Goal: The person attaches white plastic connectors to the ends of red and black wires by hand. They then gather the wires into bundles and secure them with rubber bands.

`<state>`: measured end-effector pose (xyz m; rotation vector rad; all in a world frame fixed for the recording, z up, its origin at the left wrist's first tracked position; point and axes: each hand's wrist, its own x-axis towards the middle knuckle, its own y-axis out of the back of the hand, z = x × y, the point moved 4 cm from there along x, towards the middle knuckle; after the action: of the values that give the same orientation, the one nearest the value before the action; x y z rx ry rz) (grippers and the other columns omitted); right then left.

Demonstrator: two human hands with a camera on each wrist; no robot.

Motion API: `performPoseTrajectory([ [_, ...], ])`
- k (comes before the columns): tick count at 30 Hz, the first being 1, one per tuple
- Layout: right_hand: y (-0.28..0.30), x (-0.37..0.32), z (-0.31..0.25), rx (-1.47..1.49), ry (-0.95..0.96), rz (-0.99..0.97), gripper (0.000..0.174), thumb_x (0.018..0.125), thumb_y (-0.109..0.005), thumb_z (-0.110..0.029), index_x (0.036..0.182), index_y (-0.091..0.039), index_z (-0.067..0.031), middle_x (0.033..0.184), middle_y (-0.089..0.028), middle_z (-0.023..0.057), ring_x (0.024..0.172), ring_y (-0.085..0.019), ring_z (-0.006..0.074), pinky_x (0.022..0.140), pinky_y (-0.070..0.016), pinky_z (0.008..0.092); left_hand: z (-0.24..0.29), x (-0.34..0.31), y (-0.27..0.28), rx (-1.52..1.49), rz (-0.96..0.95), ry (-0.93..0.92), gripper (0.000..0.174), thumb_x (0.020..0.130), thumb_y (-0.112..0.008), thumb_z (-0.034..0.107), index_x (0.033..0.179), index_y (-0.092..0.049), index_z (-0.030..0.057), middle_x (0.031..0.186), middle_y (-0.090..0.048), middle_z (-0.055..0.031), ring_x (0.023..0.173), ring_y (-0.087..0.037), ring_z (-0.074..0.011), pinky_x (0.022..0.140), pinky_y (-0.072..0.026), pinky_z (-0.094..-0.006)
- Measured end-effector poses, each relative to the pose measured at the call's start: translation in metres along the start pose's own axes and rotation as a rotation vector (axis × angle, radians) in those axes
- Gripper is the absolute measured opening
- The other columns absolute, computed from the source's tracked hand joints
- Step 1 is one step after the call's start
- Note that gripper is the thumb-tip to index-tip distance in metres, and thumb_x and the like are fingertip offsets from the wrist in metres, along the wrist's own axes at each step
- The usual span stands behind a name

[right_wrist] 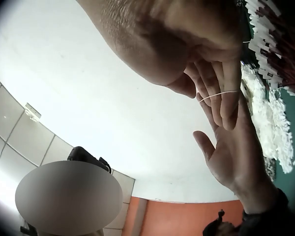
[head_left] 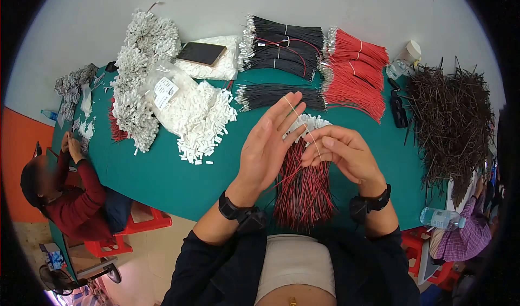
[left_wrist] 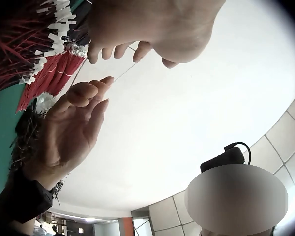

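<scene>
In the head view, a thin pale band (head_left: 295, 110) stretches between both hands above a bundle of red and black wires (head_left: 304, 195) with white connectors at its far end. The left hand (head_left: 265, 151) is palm up with fingers nearly straight, the band running across its fingertips. The right hand (head_left: 351, 157) holds the band's other end with bent fingers, thumb close to the index finger. In the right wrist view, the band (right_wrist: 217, 94) crosses the fingers of the right hand (right_wrist: 187, 44), with the left hand (right_wrist: 238, 152) beyond.
Behind the hands lie black wire bundles (head_left: 281, 97) and red wire bundles (head_left: 355, 97). White connectors (head_left: 203, 121), a bag and a phone (head_left: 201, 53) are at the left. Dark brown strands (head_left: 449, 121) and a bottle (head_left: 441, 218) are at the right. A person (head_left: 76, 197) sits at far left.
</scene>
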<state>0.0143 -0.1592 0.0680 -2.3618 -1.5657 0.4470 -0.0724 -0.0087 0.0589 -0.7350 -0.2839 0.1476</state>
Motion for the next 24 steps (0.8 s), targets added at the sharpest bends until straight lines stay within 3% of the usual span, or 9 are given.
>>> performPoseTrajectory([
  [6, 0.009, 0.001, 0.009, -0.069, -0.001, 0.016, 0.031, 0.104, -0.051, -0.013, 0.127, -0.059, 0.0049, 0.099, -0.073, 0.0167, 0.079, -0.071, 0.0181, 0.070, -0.0539, 0.0265, -0.004, -0.001, -0.002, 0.017, 0.009, -0.006, 0.065, 0.107, -0.039, 0.043, 0.155, -0.030, 0.0001, 0.161, -0.029, -0.0218, 0.150, -0.027, -0.0356, 0.121, -0.0241, -0.0493],
  [8, 0.010, 0.000, 0.005, -0.129, -0.023, -0.005, 0.031, 0.102, -0.053, -0.011, 0.128, -0.059, 0.0044, 0.097, -0.073, 0.0161, 0.071, -0.070, 0.0156, 0.061, -0.0522, 0.0244, -0.018, -0.002, -0.005, 0.043, -0.097, 0.096, 0.062, 0.106, -0.041, 0.042, 0.150, -0.039, -0.0020, 0.154, -0.041, -0.0213, 0.145, -0.038, -0.0337, 0.120, -0.0272, -0.0462],
  [10, 0.007, -0.006, -0.002, -0.283, -0.190, 0.059, 0.033, 0.099, -0.057, -0.007, 0.130, -0.058, 0.0037, 0.093, -0.074, 0.0153, 0.061, -0.066, 0.0122, 0.049, -0.0462, 0.0222, -0.028, -0.011, -0.008, 0.011, -0.158, 0.153, 0.053, 0.106, -0.046, 0.033, 0.145, -0.045, -0.0030, 0.145, -0.052, -0.0182, 0.136, -0.049, -0.0283, 0.116, -0.0347, -0.0413],
  [13, 0.011, -0.024, -0.020, -0.167, -0.122, 0.133, 0.039, 0.096, -0.061, -0.006, 0.133, -0.057, 0.0041, 0.101, -0.073, 0.0173, 0.062, -0.067, 0.0136, 0.047, -0.0470, 0.0214, -0.015, -0.021, -0.006, 0.391, -0.018, 0.036, 0.039, 0.104, -0.054, 0.015, 0.140, -0.052, 0.0012, 0.132, -0.059, -0.0093, 0.123, -0.055, -0.0163, 0.104, -0.0437, -0.0304],
  [15, 0.031, -0.042, -0.021, -0.277, -0.088, 0.296, 0.041, 0.097, -0.062, -0.009, 0.134, -0.055, 0.0047, 0.104, -0.072, 0.0176, 0.066, -0.068, 0.0151, 0.052, -0.0503, 0.0229, -0.001, -0.035, 0.022, 0.652, 0.165, 0.002, 0.039, 0.104, -0.052, 0.015, 0.141, -0.051, 0.0009, 0.134, -0.060, -0.0130, 0.126, -0.056, -0.0217, 0.109, -0.0421, -0.0367],
  [16, 0.045, -0.055, -0.023, -0.393, -0.048, 0.455, 0.043, 0.097, -0.063, -0.012, 0.136, -0.054, 0.0053, 0.107, -0.071, 0.0179, 0.070, -0.069, 0.0166, 0.056, -0.0536, 0.0244, 0.002, -0.046, 0.035, 0.617, 0.262, 0.026, 0.041, 0.104, -0.053, 0.017, 0.142, -0.050, 0.0010, 0.136, -0.058, -0.0138, 0.128, -0.055, -0.0230, 0.110, -0.0406, -0.0374],
  [18, 0.080, -0.087, 0.003, -0.506, -0.134, 0.501, 0.046, 0.098, -0.063, -0.016, 0.136, -0.052, 0.0068, 0.110, -0.070, 0.0177, 0.077, -0.070, 0.0181, 0.063, -0.0557, 0.0268, 0.007, -0.071, 0.048, 0.583, 0.351, 0.061, 0.043, 0.104, -0.055, 0.018, 0.143, -0.049, 0.0010, 0.139, -0.057, -0.0146, 0.130, -0.054, -0.0243, 0.112, -0.0390, -0.0380],
  [20, 0.089, -0.104, 0.029, -0.627, -0.221, 0.531, 0.048, 0.100, -0.062, -0.020, 0.137, -0.051, 0.0084, 0.112, -0.069, 0.0175, 0.083, -0.070, 0.0196, 0.070, -0.0578, 0.0292, -0.003, -0.102, 0.057, 0.371, 0.539, 0.346, 0.048, 0.104, -0.056, 0.021, 0.145, -0.045, -0.0008, 0.145, -0.051, -0.0167, 0.135, -0.050, -0.0266, 0.113, -0.0370, -0.0383],
  [24, 0.073, -0.111, 0.064, -0.442, -0.399, 0.452, 0.055, 0.101, -0.063, -0.028, 0.135, -0.049, 0.0126, 0.111, -0.068, 0.0153, 0.098, -0.068, 0.0195, 0.085, -0.0552, 0.0312, -0.025, -0.126, 0.050, 0.253, 0.509, 0.655, 0.060, 0.103, -0.058, 0.025, 0.149, -0.036, -0.0058, 0.150, -0.045, -0.0183, 0.138, -0.046, -0.0274, 0.114, -0.0347, -0.0386],
])
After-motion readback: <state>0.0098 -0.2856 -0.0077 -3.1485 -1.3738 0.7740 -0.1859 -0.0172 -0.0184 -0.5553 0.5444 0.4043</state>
